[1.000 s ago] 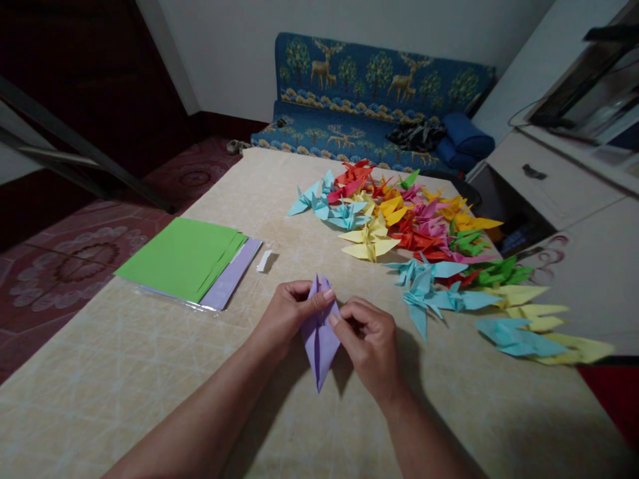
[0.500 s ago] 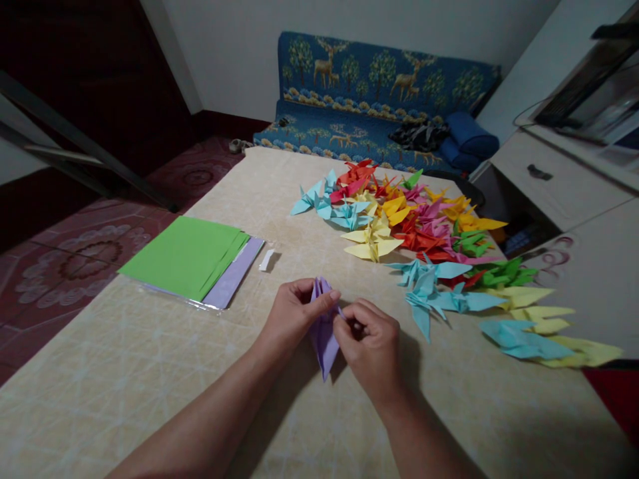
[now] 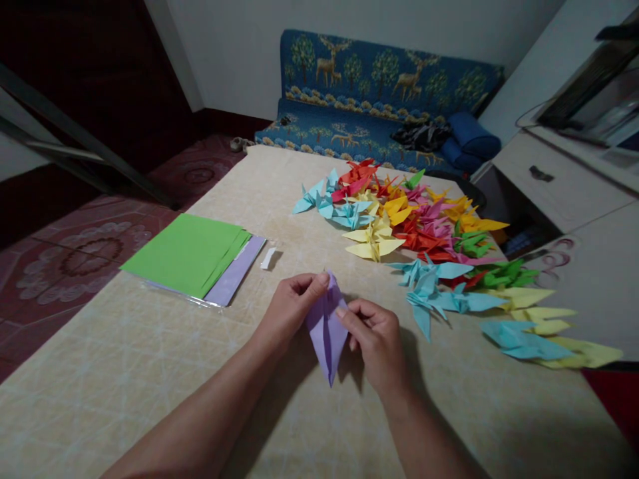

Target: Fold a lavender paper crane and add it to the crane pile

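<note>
A half-folded purple paper piece (image 3: 327,332), long and pointed at its lower end, is held just above the beige table (image 3: 150,372). My left hand (image 3: 289,309) pinches its upper left edge between thumb and fingers. My right hand (image 3: 374,342) pinches its right edge, fingers curled. Both hands meet near the paper's top.
A stack of green and purple paper sheets (image 3: 192,256) lies left of my hands, with a small white scrap (image 3: 267,258) beside it. Several coloured paper cranes (image 3: 424,246) spread over the table's right side. A blue patterned sofa (image 3: 379,100) and a white cabinet (image 3: 559,186) stand beyond.
The purple piece has opened out flatter and its point hangs lower again. My right fingers have shifted from the top fold to the right edge. The view drifted slightly.
</note>
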### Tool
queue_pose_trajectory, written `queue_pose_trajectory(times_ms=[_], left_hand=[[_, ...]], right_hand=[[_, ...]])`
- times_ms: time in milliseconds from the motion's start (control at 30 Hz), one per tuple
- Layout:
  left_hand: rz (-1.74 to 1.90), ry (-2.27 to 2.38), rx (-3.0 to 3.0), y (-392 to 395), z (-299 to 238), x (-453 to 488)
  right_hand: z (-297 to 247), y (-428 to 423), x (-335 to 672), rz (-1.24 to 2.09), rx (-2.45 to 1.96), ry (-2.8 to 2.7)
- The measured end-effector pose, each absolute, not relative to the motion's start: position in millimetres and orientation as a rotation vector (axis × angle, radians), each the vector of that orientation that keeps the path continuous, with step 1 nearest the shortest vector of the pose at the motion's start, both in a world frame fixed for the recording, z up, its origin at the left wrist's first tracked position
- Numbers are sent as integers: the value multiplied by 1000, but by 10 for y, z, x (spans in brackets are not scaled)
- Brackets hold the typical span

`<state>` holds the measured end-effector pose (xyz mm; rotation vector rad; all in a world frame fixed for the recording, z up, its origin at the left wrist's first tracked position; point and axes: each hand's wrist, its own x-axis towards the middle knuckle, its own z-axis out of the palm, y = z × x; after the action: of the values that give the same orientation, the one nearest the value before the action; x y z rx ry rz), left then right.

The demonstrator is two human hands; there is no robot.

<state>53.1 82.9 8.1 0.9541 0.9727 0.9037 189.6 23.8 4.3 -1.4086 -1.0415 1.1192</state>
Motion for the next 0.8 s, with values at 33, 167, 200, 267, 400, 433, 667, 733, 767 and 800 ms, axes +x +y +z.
queue_pose_trajectory(times_ms=[33, 167, 200, 267, 400, 433, 667, 733, 767, 800], left_hand=[[920, 961, 944, 840, 88, 522], [1005, 941, 957, 884, 88, 501], [1012, 932, 997, 891, 81, 497], [1018, 900, 1137, 897, 69, 488], [1069, 811, 1666, 882, 73, 473], [1096, 794, 1799, 877, 79, 471], [1140, 863, 1781, 854, 122, 477], [1096, 936, 1523, 848, 126, 487], [1069, 953, 1385, 846, 125, 495], [1042, 957, 1257, 845, 124, 504]], right_hand=[[24, 243, 1912, 1123, -1416, -995], [-22, 281, 1977, 1136, -1396, -797], [-18, 294, 1992, 1147, -1370, -746], [1, 323, 2019, 1171, -1317, -649], [32, 359, 2058, 1182, -1288, -540], [32, 361, 2063, 1182, -1288, -534], [17, 319, 2074, 1148, -1284, -673], [23, 305, 2092, 1025, -1330, -792], [29, 299, 2100, 964, -1359, -852], [36, 295, 2104, 919, -1379, -909]])
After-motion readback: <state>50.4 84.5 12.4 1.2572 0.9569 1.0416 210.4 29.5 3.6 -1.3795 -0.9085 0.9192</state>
